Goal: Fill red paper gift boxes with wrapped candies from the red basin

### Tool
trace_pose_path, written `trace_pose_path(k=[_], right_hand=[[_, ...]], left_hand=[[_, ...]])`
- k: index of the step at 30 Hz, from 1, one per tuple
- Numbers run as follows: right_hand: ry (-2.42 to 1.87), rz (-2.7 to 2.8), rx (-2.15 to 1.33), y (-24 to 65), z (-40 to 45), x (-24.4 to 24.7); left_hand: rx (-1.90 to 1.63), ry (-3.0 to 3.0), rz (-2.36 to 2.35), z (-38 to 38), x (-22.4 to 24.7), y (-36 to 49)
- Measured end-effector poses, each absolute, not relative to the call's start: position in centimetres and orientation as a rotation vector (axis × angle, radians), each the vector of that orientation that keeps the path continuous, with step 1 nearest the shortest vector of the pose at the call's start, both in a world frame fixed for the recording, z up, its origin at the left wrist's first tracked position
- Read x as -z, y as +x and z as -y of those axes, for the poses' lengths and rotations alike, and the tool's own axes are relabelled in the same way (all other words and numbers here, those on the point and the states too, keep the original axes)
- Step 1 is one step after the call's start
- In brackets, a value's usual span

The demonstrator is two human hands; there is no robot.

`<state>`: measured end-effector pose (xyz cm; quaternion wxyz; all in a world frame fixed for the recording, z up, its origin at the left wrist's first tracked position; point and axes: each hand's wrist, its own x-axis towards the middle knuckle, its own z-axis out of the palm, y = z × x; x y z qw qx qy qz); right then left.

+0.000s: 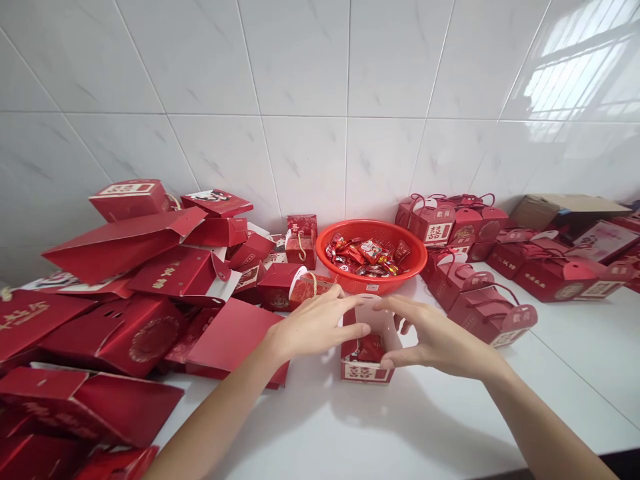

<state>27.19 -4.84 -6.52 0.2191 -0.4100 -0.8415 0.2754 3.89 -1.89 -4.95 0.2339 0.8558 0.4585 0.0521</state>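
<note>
A small red gift box (367, 373) with a white label and Chinese characters stands upright in front of me, its top open. Red-wrapped sweets (371, 348) lie inside it. My left hand (320, 321) reaches over the box's left side, thumb and fingers apart. From the right, my right hand (434, 333) arches over the other side with its fingers curved and spread, its thumb by the front right edge. Whether the fingertips touch the box walls, I cannot tell. Just behind the box sits a red plastic basket (373, 287) holding wrapped sweets (370, 253).
Many red boxes (235, 340) are heaped on the left. Closed red boxes with cord handles (493, 310) stand in rows on the right, near a brown cardboard box (565, 203). A tiled wall (305, 60) rises behind the white table (320, 433).
</note>
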Motion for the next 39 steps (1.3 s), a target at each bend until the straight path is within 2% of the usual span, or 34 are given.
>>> trace_pose_path(k=[8,15,24,30,39], right_hand=[[-1.102,2.178,-0.356,25.5,6.5,10.8],[-1.033,2.137,-0.288,25.2,6.9,13.3],[-1.211,1.888,-0.346,26.1,6.6,14.4],[-1.388,1.828,-0.176,24.9,8.2,15.0],[-1.530,1.895,-0.056,21.6,10.1,16.1]], left_hand=[[-0.400,2.264,-1.196,1.8,6.3,4.7],[-0.464,2.269,-1.045,1.7,6.1,4.5],[-0.429,2.182,-1.070,2.0,5.9,4.6],[-0.205,2.357,-1.130,2.4,6.3,5.1],[-0.254,2.351,-1.178,3.5,6.7,6.3]])
